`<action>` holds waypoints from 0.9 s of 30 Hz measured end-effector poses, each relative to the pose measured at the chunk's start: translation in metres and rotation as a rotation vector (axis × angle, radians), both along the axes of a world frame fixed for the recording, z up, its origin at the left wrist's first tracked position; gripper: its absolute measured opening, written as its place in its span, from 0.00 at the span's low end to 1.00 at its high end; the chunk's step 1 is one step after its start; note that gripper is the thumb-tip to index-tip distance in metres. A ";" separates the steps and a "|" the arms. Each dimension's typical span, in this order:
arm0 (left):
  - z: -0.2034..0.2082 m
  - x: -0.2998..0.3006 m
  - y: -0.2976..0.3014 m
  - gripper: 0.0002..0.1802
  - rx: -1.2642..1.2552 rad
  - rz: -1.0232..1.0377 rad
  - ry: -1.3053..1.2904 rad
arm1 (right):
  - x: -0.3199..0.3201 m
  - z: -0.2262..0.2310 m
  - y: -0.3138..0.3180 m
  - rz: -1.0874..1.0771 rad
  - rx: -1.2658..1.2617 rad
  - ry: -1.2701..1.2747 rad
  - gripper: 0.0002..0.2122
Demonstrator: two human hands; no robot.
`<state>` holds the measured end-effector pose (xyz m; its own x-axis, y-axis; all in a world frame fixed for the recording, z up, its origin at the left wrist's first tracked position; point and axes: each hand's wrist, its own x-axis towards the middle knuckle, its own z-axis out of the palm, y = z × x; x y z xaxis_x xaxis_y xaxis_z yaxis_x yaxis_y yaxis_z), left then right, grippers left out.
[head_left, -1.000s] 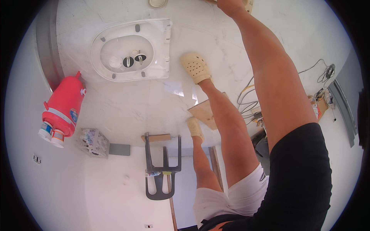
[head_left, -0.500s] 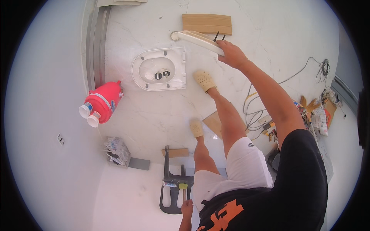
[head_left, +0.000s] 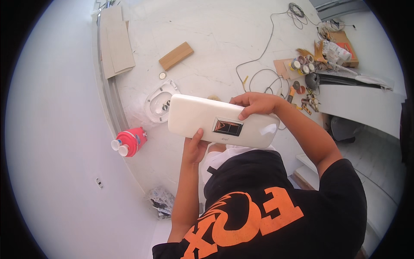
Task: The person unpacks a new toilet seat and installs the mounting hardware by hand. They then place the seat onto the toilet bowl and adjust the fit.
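A white toilet tank lid [head_left: 189, 116] with rounded corners is held up in front of my body, its top face toward me. A dark square flush button with a shiny frame [head_left: 228, 127] sits in its middle, and a white scrap [head_left: 269, 129] lies near its right end. My left hand [head_left: 196, 150] grips the near edge, thumb on top. My right hand [head_left: 261, 105] is closed over the far edge near the right end, its thumb pressing on the face. Beyond the lid, a white toilet seat ring [head_left: 152, 105] rests on the floor, partly hidden.
A pink water jug with two white cups [head_left: 134, 140] stands by the left wall. Brown cardboard [head_left: 176, 56] and flat boards [head_left: 115, 41] lie farther off. Cables [head_left: 264, 54], cans [head_left: 304, 67] and tools are at the right. A bag of clutter [head_left: 160, 200] sits lower left.
The lid has come from beside the right leg up to my front, its top now facing me. My left hand has left the wooden-handled tool by the dark stool and taken the lid's near edge.
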<state>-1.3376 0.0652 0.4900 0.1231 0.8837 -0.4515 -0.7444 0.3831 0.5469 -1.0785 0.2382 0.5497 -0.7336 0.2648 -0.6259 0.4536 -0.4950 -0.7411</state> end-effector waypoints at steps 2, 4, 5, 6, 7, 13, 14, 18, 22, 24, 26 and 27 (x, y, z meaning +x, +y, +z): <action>0.018 0.028 -0.015 0.35 -0.039 -0.082 0.076 | 0.039 0.004 -0.046 -0.041 0.149 -0.059 0.30; 0.028 0.055 -0.032 0.32 -0.103 -0.169 0.119 | 0.069 0.003 -0.093 -0.095 0.321 -0.197 0.30; 0.029 0.070 -0.036 0.31 -0.128 -0.209 0.138 | 0.084 0.004 -0.115 -0.140 0.379 -0.245 0.30; 0.030 0.084 -0.042 0.31 -0.130 -0.257 0.148 | 0.098 0.004 -0.138 -0.170 0.418 -0.316 0.30; 0.031 0.097 -0.049 0.31 -0.140 -0.304 0.159 | 0.114 0.005 -0.160 -0.247 0.370 -0.279 0.39; 0.022 0.192 -0.069 0.32 -0.112 -0.562 0.256 | 0.186 0.006 -0.273 -0.399 0.784 -0.412 0.64; 0.020 0.210 -0.070 0.34 -0.115 -0.618 0.272 | 0.200 0.003 -0.290 -0.427 0.838 -0.421 0.65; 0.016 0.306 -0.081 0.36 -0.142 -0.793 0.333 | 0.266 -0.016 -0.347 -0.558 0.926 -0.590 0.65; 0.020 0.416 -0.115 0.34 -0.132 -0.900 0.375 | 0.353 -0.032 -0.397 -0.693 0.874 -0.650 0.67; 0.023 0.466 -0.131 0.34 -0.160 -0.928 0.439 | 0.395 -0.033 -0.421 -0.740 0.733 -0.615 0.68; 0.024 0.518 -0.142 0.34 -0.142 -0.965 0.438 | 0.442 -0.029 -0.435 -0.769 0.680 -0.621 0.68; 0.025 0.539 -0.146 0.35 -0.129 -0.988 0.472 | 0.461 -0.026 -0.441 -0.758 0.652 -0.640 0.69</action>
